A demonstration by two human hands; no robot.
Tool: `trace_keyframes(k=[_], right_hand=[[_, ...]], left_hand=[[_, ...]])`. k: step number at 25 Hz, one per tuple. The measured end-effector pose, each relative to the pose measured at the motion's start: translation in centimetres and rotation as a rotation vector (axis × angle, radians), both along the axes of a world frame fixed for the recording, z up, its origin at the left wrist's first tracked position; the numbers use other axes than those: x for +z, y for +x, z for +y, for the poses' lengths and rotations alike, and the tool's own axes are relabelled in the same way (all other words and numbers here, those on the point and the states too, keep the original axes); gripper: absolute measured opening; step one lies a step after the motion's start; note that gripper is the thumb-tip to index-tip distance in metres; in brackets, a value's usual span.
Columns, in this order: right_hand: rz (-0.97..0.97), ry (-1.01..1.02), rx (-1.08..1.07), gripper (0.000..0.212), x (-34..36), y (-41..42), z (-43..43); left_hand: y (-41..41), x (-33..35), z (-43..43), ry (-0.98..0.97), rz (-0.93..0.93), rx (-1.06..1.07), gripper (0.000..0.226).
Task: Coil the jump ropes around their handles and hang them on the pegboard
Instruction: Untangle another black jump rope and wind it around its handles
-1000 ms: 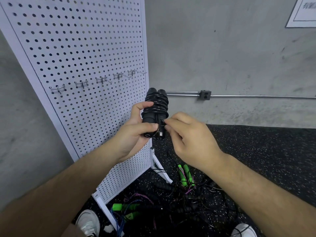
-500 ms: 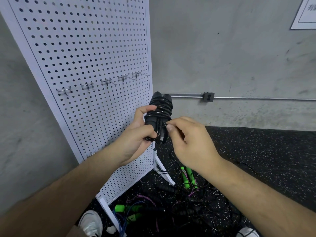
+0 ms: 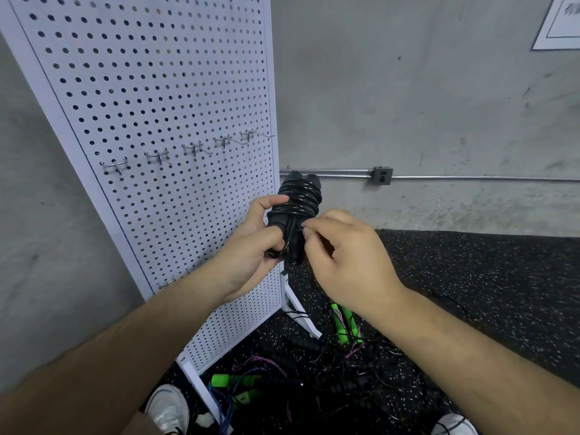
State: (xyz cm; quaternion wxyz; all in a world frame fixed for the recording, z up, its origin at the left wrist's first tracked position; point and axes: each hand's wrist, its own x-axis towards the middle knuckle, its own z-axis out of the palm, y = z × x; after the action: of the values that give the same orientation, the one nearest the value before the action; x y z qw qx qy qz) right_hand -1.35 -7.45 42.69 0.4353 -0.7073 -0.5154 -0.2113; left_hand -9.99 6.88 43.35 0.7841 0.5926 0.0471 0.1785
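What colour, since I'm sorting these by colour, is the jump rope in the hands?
Black, cord and handles alike; the jump rope shows best in the head view.

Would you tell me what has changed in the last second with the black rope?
Very little. The right hand has curled its fingers tighter where it pinches the black jump rope. The left hand still grips it, the hooks stay bare, and the tangled ropes lie unmoved on the floor.
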Motion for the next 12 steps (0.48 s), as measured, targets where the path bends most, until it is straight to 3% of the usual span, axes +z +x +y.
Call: trace_keyframes(k=[4, 10, 12], right_hand=[[0.035, -0.008, 0.083, 0.020, 0.0, 0.8, -0.5], [-0.318, -0.121, 0.069, 0.019, -0.4, 1.5, -0.8], [-0.243, -0.061, 0.082, 0.021, -0.7, 1.7, -0.7]], left_hand=[[0.0, 0.1, 0.4, -0.025, -0.005, -0.036, 0.062], [-0.2, 0.1, 0.6, -0.040, -0.017, -0.068, 0.064], [-0.1, 0.1, 0.3, -0.026, -0.008, -0.073, 0.067]])
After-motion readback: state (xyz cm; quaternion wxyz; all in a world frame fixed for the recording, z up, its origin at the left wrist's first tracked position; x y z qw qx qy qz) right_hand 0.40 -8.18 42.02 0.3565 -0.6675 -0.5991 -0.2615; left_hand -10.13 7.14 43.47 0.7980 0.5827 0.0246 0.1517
